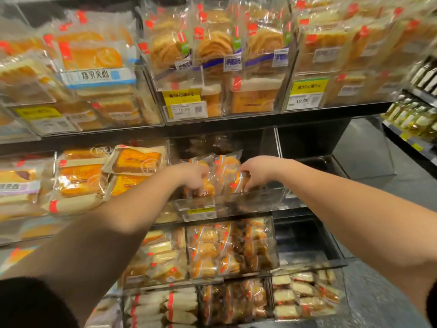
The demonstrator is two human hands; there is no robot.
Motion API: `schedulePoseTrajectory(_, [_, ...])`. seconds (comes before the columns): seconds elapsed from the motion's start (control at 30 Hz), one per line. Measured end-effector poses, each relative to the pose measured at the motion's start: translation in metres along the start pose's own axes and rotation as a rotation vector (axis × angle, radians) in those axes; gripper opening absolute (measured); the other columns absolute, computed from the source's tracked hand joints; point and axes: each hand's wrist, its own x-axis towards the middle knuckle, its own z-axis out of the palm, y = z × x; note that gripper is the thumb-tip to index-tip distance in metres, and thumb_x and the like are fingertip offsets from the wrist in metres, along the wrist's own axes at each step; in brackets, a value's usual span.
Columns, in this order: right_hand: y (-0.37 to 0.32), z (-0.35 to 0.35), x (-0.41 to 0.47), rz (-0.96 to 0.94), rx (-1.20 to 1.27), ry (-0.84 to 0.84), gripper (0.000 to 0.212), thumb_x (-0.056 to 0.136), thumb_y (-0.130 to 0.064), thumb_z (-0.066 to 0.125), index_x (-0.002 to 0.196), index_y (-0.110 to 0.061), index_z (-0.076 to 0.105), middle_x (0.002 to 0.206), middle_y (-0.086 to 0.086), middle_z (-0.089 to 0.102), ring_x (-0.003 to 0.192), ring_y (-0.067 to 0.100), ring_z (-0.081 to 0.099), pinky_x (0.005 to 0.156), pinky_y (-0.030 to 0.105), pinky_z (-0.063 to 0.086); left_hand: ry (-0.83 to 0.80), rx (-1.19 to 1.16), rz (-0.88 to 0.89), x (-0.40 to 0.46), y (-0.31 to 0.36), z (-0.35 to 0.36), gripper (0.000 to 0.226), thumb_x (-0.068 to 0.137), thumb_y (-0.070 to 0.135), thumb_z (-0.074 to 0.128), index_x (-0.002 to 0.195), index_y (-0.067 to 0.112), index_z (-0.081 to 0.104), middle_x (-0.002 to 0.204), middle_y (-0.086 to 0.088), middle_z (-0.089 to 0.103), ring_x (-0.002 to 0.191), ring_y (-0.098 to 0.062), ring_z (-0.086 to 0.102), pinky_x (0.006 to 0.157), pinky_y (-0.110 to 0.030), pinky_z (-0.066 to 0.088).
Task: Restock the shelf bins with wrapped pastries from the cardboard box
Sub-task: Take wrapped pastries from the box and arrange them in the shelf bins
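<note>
- Reaching into the clear middle-shelf bin (236, 204) from the left: left hand (192, 177), fingers (197, 189) curling down over a wrapped pastry (205, 188) at the bin's left end, seemingly gripping it; fingertips partly hidden in the wrapping, so exact hold hard to tell.
- Sitting between the two hands: a small heap of wrapped pastries (223, 165), packets leaning and overlapping, long axes running roughly front to back, tilted upward toward the back of the shelf.
- Reaching in from the right: right hand (256, 172), fingers pinching an orange-striped packet (238, 182), its long axis standing near upright and leaning slightly left, lower end down behind the bin's front wall.
- Judging both hands about equally near the heap, packets lying directly under the fingers; likely settling them deeper into the bin.
- Cardboard box not showing in view.
</note>
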Motion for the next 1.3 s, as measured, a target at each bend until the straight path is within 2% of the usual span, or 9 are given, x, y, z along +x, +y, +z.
schedulePoseTrajectory(0.2, [-0.002, 0.016, 0.018, -0.057, -0.062, -0.034, 0.031, 0.087, -0.038, 0.071, 0.112, -0.023, 0.063, 0.102, -0.003, 0.063, 0.092, 0.016, 0.06, 0.085, 0.034, 0.053, -0.052, 0.111, -0.032, 0.01, 0.0, 0.016, 0.053, 0.091, 0.017, 0.063, 0.142, 0.015, 0.048, 0.133, -0.008, 0.057, 0.111, -0.024, 0.057, 0.089, -0.034, 0.049])
schedulePoseTrajectory(0.37, [-0.002, 0.017, 0.028, -0.041, -0.069, -0.103, 0.022, 0.088, -0.028, 0.069, 0.108, -0.024, 0.062, 0.104, -0.001, 0.062, 0.092, 0.018, 0.06, 0.087, 0.037, 0.054, -0.087, 0.155, -0.06, 0.015, -0.002, 0.019, 0.041, 0.094, 0.009, 0.052, 0.135, 0.01, 0.05, 0.118, -0.009, 0.059, 0.096, -0.024, 0.054, 0.079, -0.032, 0.044])
schedulePoseTrajectory(0.47, [-0.005, 0.021, 0.033, -0.038, -0.064, -0.103, 0.033, 0.087, -0.027, 0.07, 0.119, -0.024, 0.06, 0.112, -0.001, 0.062, 0.098, 0.019, 0.059, 0.089, 0.037, 0.053, -0.064, 0.198, -0.069, 0.021, -0.001, 0.026, 0.037, 0.097, 0.007, 0.048, 0.133, 0.008, 0.053, 0.121, -0.011, 0.061, 0.104, -0.027, 0.059, 0.08, -0.032, 0.045])
schedulePoseTrajectory(0.57, [-0.006, 0.027, 0.04, -0.047, -0.083, -0.084, 0.036, 0.089, -0.024, 0.067, 0.124, -0.023, 0.058, 0.112, -0.001, 0.06, 0.097, 0.019, 0.057, 0.08, 0.03, 0.05, -0.021, 0.231, -0.079, 0.029, -0.005, 0.036, 0.031, 0.096, 0.009, 0.051, 0.127, 0.009, 0.058, 0.114, -0.01, 0.064, 0.096, -0.027, 0.059, 0.078, -0.034, 0.048])
schedulePoseTrajectory(0.67, [-0.007, 0.028, 0.045, -0.052, -0.073, -0.089, 0.032, 0.089, -0.024, 0.068, 0.121, -0.023, 0.061, 0.104, -0.003, 0.06, 0.093, 0.016, 0.057, 0.075, 0.027, 0.047, 0.037, 0.247, -0.117, 0.033, -0.01, 0.042, 0.025, 0.091, 0.009, 0.058, 0.114, 0.014, 0.067, 0.092, -0.002, 0.063, 0.082, -0.023, 0.059, 0.073, -0.036, 0.054])
schedulePoseTrajectory(0.8, [-0.014, 0.029, 0.052, -0.069, -0.117, -0.09, 0.029, 0.092, -0.022, 0.065, 0.121, -0.022, 0.063, 0.103, -0.003, 0.061, 0.09, 0.015, 0.056, 0.066, 0.023, 0.042, 0.057, 0.262, -0.147, 0.032, -0.011, 0.044, 0.023, 0.084, 0.005, 0.062, 0.104, 0.015, 0.069, 0.09, -0.001, 0.066, 0.081, -0.023, 0.063, 0.065, -0.034, 0.053])
schedulePoseTrajectory(0.93, [-0.022, 0.035, 0.057, -0.079, -0.161, -0.069, 0.034, 0.095, -0.018, 0.059, 0.129, -0.022, 0.062, 0.108, -0.001, 0.062, 0.092, 0.017, 0.056, 0.076, 0.025, 0.047, 0.059, 0.257, -0.161, 0.033, -0.009, 0.044, 0.023, 0.085, 0.005, 0.063, 0.105, 0.014, 0.069, 0.093, -0.001, 0.066, 0.084, -0.023, 0.063, 0.07, -0.034, 0.055])
schedulePoseTrajectory(1.1, [-0.015, 0.039, 0.057, -0.049, -0.055, -0.084, 0.035, 0.095, -0.02, 0.06, 0.13, -0.022, 0.06, 0.11, 0.0, 0.062, 0.093, 0.017, 0.058, 0.075, 0.025, 0.047, 0.055, 0.239, -0.16, 0.032, -0.009, 0.043, 0.023, 0.084, 0.003, 0.065, 0.105, 0.013, 0.07, 0.094, -0.002, 0.068, 0.082, -0.021, 0.064, 0.069, -0.032, 0.055])
schedulePoseTrajectory(1.3, [-0.002, 0.026, 0.047, -0.057, 0.087, -0.219, 0.059, 0.089, -0.04, 0.069, 0.143, -0.023, 0.049, 0.134, 0.0, 0.056, 0.119, 0.023, 0.055, 0.101, 0.036, 0.046, 0.136, 0.135, -0.104, 0.021, -0.007, 0.036, 0.02, 0.093, 0.018, 0.054, 0.11, 0.015, 0.064, 0.089, 0.001, 0.06, 0.082, -0.02, 0.058, 0.066, -0.031, 0.048])
